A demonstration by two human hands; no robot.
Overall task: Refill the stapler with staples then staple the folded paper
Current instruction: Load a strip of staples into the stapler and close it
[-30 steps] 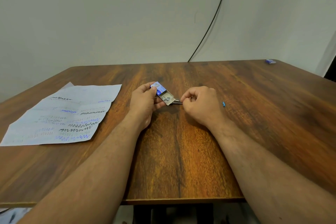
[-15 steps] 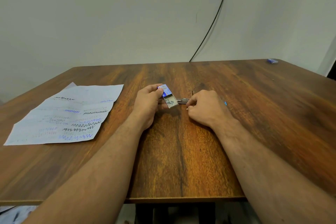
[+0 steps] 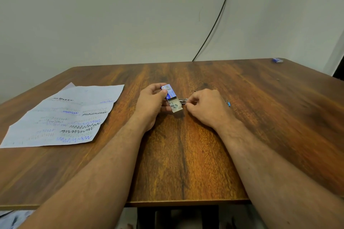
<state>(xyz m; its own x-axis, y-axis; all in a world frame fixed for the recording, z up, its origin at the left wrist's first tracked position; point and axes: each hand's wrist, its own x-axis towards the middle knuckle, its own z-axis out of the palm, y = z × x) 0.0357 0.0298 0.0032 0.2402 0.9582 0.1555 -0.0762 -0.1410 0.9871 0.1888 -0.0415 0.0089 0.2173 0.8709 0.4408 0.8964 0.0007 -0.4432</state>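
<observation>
My left hand (image 3: 151, 101) holds a small blue staple box (image 3: 169, 92) just above the table. Its grey tray (image 3: 175, 106) is slid out toward my right hand, and a few loose staples lie inside. My right hand (image 3: 208, 108) lies curled over the stapler, fingertips pinched next to the tray. Only the stapler's metal front (image 3: 183, 100) and blue rear tip (image 3: 228, 103) show; the rest is hidden under the hand. The folded paper (image 3: 61, 117), covered in scribbled lines, lies flat at the left of the table.
The wooden table (image 3: 186, 154) has its front edge close to me. A small blue object (image 3: 277, 60) sits at the far right corner. A black cable (image 3: 214, 24) runs down the wall behind the table.
The left hand has turned the box so the tray's open side faces up. More of the metal front shows between the tray and the right hand, which shifted slightly right.
</observation>
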